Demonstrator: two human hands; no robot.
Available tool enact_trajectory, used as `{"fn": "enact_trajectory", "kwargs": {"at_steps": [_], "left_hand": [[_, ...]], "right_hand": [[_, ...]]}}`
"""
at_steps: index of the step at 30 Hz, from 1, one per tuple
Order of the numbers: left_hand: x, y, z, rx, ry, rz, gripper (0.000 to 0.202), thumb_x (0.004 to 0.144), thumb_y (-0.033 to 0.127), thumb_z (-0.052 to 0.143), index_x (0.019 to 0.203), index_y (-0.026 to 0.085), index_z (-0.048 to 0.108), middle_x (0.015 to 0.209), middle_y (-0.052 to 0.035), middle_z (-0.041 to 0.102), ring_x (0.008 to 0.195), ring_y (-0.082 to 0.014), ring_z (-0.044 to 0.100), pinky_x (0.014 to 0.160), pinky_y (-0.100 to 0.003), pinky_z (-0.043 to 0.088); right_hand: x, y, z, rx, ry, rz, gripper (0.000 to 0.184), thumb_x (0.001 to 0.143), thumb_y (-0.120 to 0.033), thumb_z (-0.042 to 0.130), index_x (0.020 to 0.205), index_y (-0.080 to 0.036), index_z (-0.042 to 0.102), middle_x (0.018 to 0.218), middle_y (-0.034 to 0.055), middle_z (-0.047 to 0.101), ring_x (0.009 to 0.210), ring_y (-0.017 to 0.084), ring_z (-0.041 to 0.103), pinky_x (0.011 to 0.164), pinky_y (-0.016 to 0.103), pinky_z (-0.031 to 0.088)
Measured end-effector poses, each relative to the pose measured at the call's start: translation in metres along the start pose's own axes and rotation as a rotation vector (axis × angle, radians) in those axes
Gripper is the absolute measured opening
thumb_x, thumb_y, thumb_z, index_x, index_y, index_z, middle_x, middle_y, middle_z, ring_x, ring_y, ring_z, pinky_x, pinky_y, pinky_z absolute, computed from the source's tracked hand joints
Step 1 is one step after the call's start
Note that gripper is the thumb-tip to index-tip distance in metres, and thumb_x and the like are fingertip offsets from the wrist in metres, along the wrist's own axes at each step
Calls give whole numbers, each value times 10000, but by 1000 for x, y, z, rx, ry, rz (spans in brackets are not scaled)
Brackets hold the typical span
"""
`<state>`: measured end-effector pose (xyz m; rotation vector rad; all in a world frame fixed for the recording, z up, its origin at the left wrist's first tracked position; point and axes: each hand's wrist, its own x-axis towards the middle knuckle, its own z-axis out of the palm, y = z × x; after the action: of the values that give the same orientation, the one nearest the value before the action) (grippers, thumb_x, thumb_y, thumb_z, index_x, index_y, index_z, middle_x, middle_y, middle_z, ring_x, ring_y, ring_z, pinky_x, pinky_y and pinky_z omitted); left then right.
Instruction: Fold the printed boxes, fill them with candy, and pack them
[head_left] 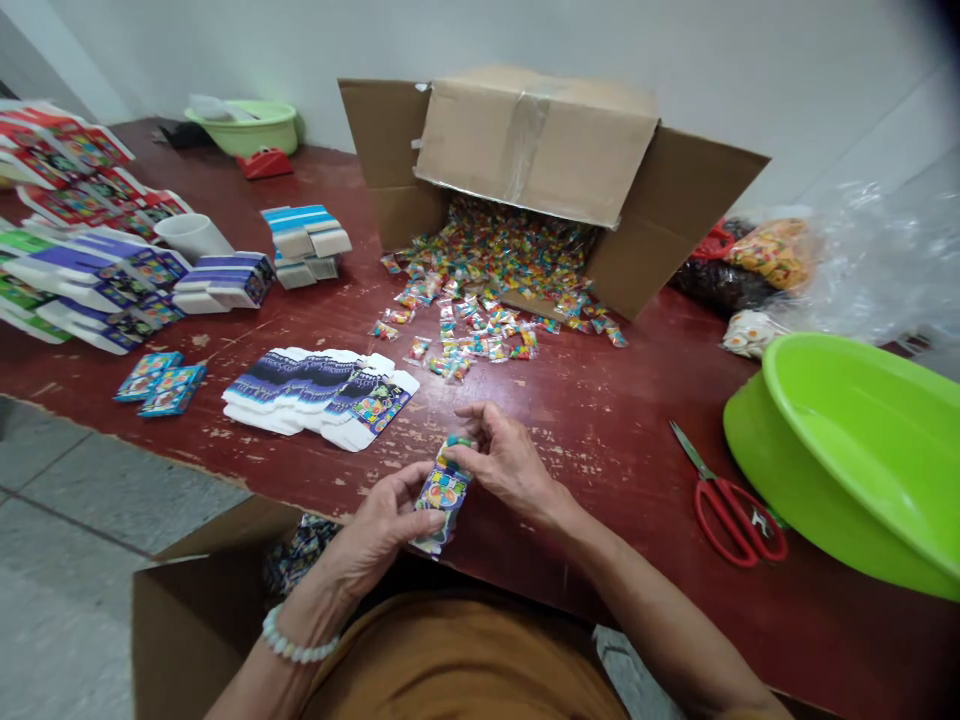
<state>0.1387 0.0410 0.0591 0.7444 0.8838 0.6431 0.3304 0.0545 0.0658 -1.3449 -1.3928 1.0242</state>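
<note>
My left hand (375, 525) is closed around a small purple printed candy box (442, 492) near the table's front edge. The box stands tilted, its upper end towards my right hand (514, 460). That hand pinches a small clear packet of colourful candies (454, 445) at the box's upper end; how far inside the packet sits, I cannot tell. Beyond my left hand lies a fanned row of flattened purple boxes (315, 390). More candy packets (480, 330) are scattered ahead, spilling from a large cardboard carton (540, 140) lying on its side.
Red-handled scissors (731, 515) and a large green basin (757, 430) are on the right. At the left are two blue packs (161, 383), stacked purple boxes (225, 278), a white cup (193, 236) and red boxes (82, 190). An open carton (187, 620) stands below the table edge.
</note>
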Motion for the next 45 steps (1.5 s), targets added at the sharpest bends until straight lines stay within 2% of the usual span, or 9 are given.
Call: {"fn": "enact_trajectory", "kwargs": {"at_steps": [4, 9, 12, 16, 21, 25, 27, 33, 45], "left_hand": [[1, -1, 9, 52, -34, 0, 478, 707, 259, 846, 1124, 196, 622, 877, -50, 748, 686, -188, 731, 619, -256, 565], [3, 5, 16, -60, 17, 81, 405, 745, 267, 779, 1097, 215, 587, 799, -14, 733, 555, -167, 692, 551, -259, 546], [4, 9, 18, -202, 71, 32, 379, 778, 443, 739, 1017, 176, 616, 731, -44, 727, 517, -193, 672, 509, -299, 558], [6, 4, 20, -200, 141, 11, 400, 768, 444, 762, 1003, 140, 650, 676, -46, 714, 492, -170, 636, 431, -268, 547], [7, -4, 19, -109, 187, 100, 453, 756, 408, 802, 1116, 192, 632, 676, 4, 695, 501, -158, 626, 407, -256, 558], [6, 3, 16, -224, 136, -162, 407, 850, 535, 686, 1027, 176, 614, 698, -52, 711, 498, -195, 666, 461, -336, 600], [6, 6, 17, -275, 85, -200, 413, 902, 571, 595, 1039, 182, 600, 699, -63, 711, 480, -207, 669, 453, -356, 595], [8, 1, 25, -260, 148, 57, 499, 934, 528, 571, 1270, 160, 599, 805, -74, 752, 588, -205, 713, 468, -269, 565], [8, 1, 29, -231, 195, 34, 500, 846, 370, 701, 1305, 179, 649, 962, -98, 770, 563, -182, 679, 402, -273, 564]], "right_hand": [[1, -3, -2, 6, -108, -13, 88, 856, -278, 682, 887, -211, 728, 824, 17, 694, 750, 164, 631, 704, 300, 488], [-5, -5, 0, 200, -194, -7, 161, 879, -368, 673, 884, -239, 769, 1006, 51, 620, 929, 185, 607, 717, 284, 506], [-8, 0, 5, 467, -81, 170, 257, 850, -401, 713, 1049, -239, 723, 981, 35, 638, 852, 152, 607, 697, 258, 501], [-11, 9, 14, 647, -238, 390, 455, 716, -341, 829, 1120, -210, 666, 954, 19, 672, 639, 97, 575, 540, 206, 442], [-16, 9, 21, 422, -150, 132, 249, 786, -358, 766, 971, -195, 733, 910, 35, 681, 702, 133, 610, 577, 228, 493], [-18, 4, 15, 157, -118, -154, 216, 915, -382, 647, 914, -211, 779, 893, 44, 713, 786, 152, 639, 692, 260, 512], [-18, 3, 12, 178, -184, -87, 240, 921, -396, 636, 896, -201, 774, 904, 40, 731, 691, 123, 622, 660, 255, 507], [-11, -1, 19, 530, -173, 273, 311, 675, -393, 845, 833, -150, 734, 902, 54, 776, 607, 112, 620, 530, 226, 494], [-10, -2, 16, 517, -213, 174, 157, 750, -282, 750, 736, -175, 636, 829, -5, 672, 594, 83, 560, 502, 198, 470]]}}
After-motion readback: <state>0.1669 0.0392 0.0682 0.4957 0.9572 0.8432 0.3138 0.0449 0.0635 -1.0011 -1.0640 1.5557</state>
